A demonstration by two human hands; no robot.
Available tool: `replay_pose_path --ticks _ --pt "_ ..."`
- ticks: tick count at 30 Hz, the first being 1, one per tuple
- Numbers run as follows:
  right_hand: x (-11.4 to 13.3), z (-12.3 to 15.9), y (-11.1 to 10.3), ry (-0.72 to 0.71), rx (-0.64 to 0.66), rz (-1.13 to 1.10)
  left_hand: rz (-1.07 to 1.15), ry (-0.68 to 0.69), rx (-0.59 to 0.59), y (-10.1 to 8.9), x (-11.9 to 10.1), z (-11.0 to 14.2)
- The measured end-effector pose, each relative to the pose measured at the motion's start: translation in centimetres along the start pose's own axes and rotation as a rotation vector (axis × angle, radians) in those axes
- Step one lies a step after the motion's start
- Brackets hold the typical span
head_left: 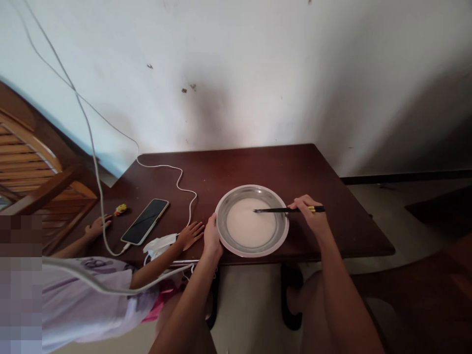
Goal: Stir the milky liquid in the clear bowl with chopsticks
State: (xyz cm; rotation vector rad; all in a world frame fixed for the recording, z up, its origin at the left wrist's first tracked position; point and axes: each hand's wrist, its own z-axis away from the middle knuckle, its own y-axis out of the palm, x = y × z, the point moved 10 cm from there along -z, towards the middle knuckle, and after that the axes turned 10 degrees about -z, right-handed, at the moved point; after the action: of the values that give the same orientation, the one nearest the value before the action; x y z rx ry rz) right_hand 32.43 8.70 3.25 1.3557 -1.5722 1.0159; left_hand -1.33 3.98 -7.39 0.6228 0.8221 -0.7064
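A round metal basin (252, 189) with a pale rim rests on the dark table near its front edge. Milky white liquid (250, 227) covers its bottom. My left hand (213, 238) grips the basin's left rim. Dark chopsticks (280, 210) with yellow bands near the top are pinched in my right hand (309, 211), just beyond the basin's right rim. They lean low across the basin, and their tips reach the liquid around its middle.
Another person's hand (191, 236) lies beside my left hand, near a white face mask (159, 246). Left of it are a phone (145, 222) on a white cable (96, 172) and a small yellow toy (120, 210). A wooden chair (70, 184) stands left of the table (236, 164).
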Motion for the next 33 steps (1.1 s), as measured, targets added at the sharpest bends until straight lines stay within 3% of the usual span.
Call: replay_pose_path --ticks 2,7,12,17,23,28,33 --pt "-0.2 -0.1 -0.4 0.024 -0.016 -0.016 0.008 -0.009 -0.005 0.0 0.0 0.1" --pt "-0.1 0.0 1.2 0.039 0.128 -0.03 0.001 -0.025 0.013 0.4 0.3 0.2" --pt "-0.1 -0.4 -1.0 0.029 -0.032 -0.012 0.005 0.006 -0.001 0.2 0.2 0.0" --pt "-0.2 -0.2 1.6 0.07 0.155 -0.042 0.022 -0.047 -0.006 0.4 0.5 0.4" --pt "-0.1 -0.8 -0.5 0.059 -0.02 -0.006 0.038 -0.1 -0.033 1.1 -0.1 1.9" --pt "-0.3 -0.5 1.4 0.096 0.154 -0.044 0.046 -0.098 -0.05 1.3 -0.4 2.4" --pt "-0.1 -0.7 -0.1 0.069 0.027 0.002 0.048 -0.123 -0.029 1.2 -0.1 2.0"
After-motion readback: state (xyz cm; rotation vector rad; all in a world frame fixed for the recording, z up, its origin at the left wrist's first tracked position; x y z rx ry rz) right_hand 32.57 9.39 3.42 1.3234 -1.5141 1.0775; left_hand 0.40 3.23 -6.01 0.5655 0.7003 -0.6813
